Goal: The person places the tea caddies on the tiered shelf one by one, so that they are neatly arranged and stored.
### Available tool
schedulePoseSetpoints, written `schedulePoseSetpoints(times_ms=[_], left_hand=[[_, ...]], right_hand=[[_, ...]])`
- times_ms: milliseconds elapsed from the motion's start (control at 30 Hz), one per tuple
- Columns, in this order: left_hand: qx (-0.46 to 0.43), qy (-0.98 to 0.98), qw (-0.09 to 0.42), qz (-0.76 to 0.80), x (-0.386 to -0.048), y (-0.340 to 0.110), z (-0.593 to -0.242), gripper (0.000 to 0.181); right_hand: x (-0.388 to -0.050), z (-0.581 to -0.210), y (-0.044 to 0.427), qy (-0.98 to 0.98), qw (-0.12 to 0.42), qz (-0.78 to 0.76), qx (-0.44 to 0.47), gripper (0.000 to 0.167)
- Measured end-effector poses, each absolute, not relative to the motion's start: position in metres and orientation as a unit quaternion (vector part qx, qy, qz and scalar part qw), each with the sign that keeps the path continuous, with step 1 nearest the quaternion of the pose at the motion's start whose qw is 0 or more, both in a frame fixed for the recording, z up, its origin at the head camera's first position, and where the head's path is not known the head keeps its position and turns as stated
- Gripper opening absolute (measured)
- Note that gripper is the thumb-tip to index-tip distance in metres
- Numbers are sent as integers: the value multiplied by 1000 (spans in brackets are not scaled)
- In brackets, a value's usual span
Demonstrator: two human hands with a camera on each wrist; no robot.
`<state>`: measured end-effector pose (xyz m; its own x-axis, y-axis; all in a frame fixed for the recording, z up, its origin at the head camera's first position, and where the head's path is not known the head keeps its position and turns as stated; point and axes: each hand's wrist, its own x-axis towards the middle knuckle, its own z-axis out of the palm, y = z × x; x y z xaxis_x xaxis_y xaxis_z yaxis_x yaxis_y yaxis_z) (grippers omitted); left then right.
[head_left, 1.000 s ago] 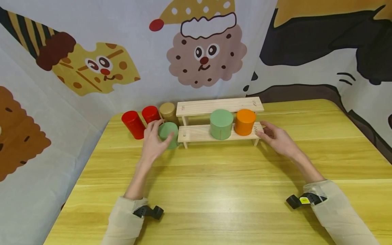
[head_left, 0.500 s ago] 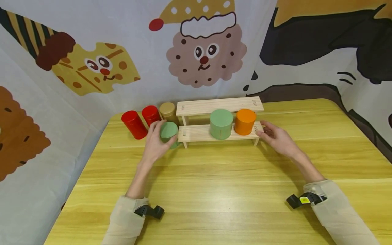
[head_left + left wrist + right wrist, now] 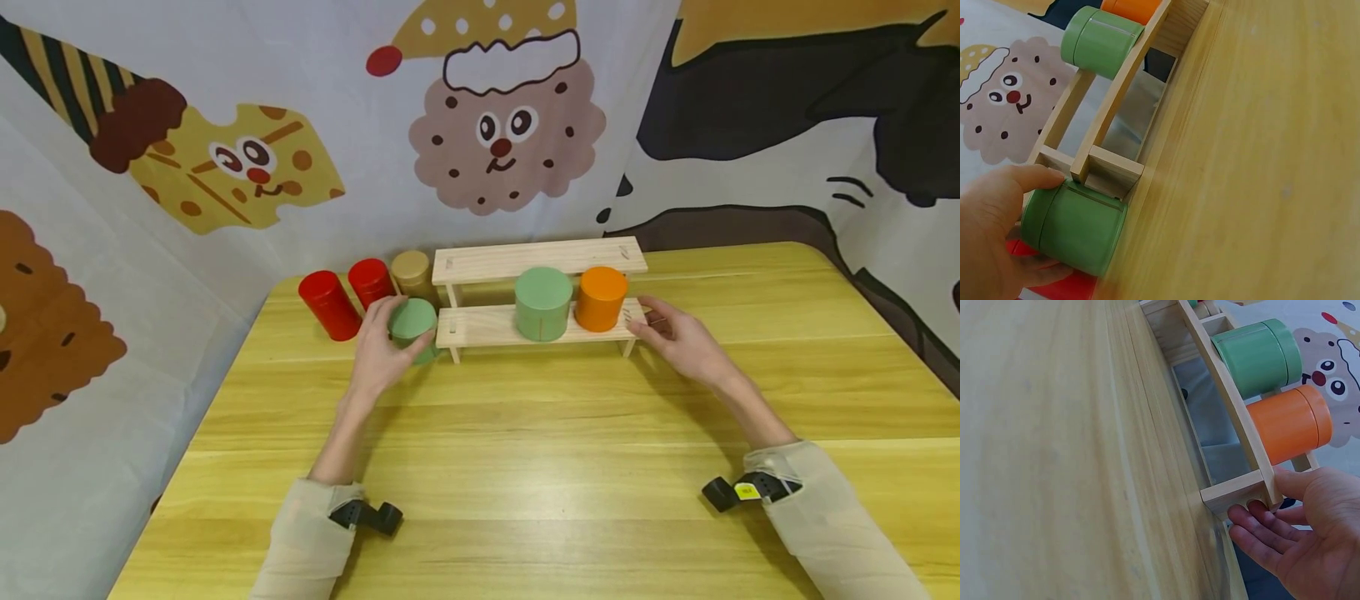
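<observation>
A green canister (image 3: 414, 323) stands on the table at the left end of the two-tier wooden rack (image 3: 480, 327). My left hand (image 3: 380, 350) grips it, thumb on one side and fingers round the other, as the left wrist view shows with the canister (image 3: 1079, 228). At the rack's right end, my right hand (image 3: 686, 343) holds the lower shelf's end, thumb above and fingers at the end support (image 3: 1235, 490). On the lower shelf stand a larger green canister (image 3: 542, 305) and an orange canister (image 3: 601, 300), side by side.
Two red canisters (image 3: 330, 307) and a tan canister (image 3: 412, 273) stand behind and left of my left hand. The rack's upper shelf (image 3: 536, 259) is bare. A printed cloth (image 3: 360, 167) hangs behind the table (image 3: 510, 467).
My left hand has shifted slightly right and closed in round the small green canister. The right hand, the rack and the canisters on it have not visibly moved.
</observation>
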<state>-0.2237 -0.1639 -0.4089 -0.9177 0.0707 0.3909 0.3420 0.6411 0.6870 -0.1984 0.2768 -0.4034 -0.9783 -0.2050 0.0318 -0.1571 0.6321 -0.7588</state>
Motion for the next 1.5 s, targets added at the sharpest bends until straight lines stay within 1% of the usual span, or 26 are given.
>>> schedulePoseSetpoints(times_ms=[233, 433, 800, 1133, 1500], left_hand=[[-124, -872, 212, -424, -222, -164, -408, 60], [-139, -855, 253, -432, -219, -163, -400, 57], [-147, -843, 287, -430, -215, -161, -382, 55], [-167, -829, 306, -438, -210, -152, -367, 56], [-182, -825, 293, -447, -206, -135, -359, 57]], right_hand=[[-199, -404, 276, 905, 30, -413, -99, 71], [-199, -404, 276, 905, 28, -412, -99, 72], [-197, -404, 275, 907, 26, -409, -97, 70], [-197, -403, 275, 906, 30, -412, -94, 71], [-197, -402, 276, 908, 29, -407, -97, 71]])
